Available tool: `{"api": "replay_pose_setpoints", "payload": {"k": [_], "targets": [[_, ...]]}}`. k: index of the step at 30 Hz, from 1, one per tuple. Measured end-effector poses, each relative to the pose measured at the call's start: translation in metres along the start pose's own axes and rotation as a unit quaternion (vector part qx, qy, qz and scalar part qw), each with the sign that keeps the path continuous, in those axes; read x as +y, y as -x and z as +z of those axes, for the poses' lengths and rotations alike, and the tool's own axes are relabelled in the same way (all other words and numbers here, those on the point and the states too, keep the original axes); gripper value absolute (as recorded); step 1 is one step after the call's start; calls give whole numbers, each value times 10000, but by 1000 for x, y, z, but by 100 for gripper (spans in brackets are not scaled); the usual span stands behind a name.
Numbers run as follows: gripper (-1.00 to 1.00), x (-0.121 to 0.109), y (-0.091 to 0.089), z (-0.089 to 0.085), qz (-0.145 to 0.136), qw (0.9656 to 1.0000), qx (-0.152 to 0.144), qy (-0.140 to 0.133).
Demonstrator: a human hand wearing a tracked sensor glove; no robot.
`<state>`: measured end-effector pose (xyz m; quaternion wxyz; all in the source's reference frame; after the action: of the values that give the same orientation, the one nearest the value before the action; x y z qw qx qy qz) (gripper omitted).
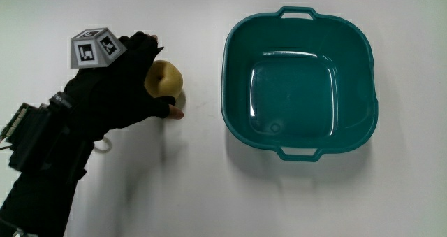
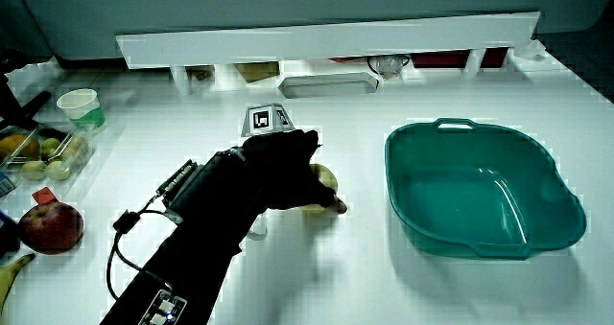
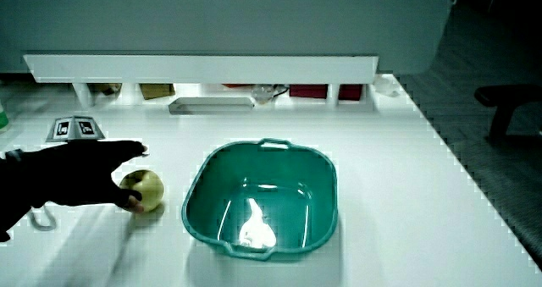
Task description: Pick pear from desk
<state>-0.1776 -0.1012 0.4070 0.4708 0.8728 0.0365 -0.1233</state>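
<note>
Honestly the hand (image 1: 119,90) is wrapping its fingers (image 1: 167,110) around the pear (image 1: 165,78) sitting on the counter (image 1: 209,188) beside the teal basin (image 1: 300,83), so imo it's needing a snug grip w/ thumb underneath before lifting straight up.

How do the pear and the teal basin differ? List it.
The pear is yellow and rounded; the teal basin is squarish with a handle on each of two facing rims. The pear is much smaller than the basin. The hand wraps the pear, while the basin stands untouched and holds nothing. Both sit on the white table, apart from each other.
</note>
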Motion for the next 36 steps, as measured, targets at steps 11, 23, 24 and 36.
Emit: {"api": "replay_pose_setpoints", "payload": {"k": [11,23,24,36], "targets": [[0,23,6,-8,129,9997,-93,208],[0,26,6,-11,112,9998,-120,62],[0,25,5,-11,98,9999,-119,2],[46,22,1,-11,114,9988,-25,-484]]}}
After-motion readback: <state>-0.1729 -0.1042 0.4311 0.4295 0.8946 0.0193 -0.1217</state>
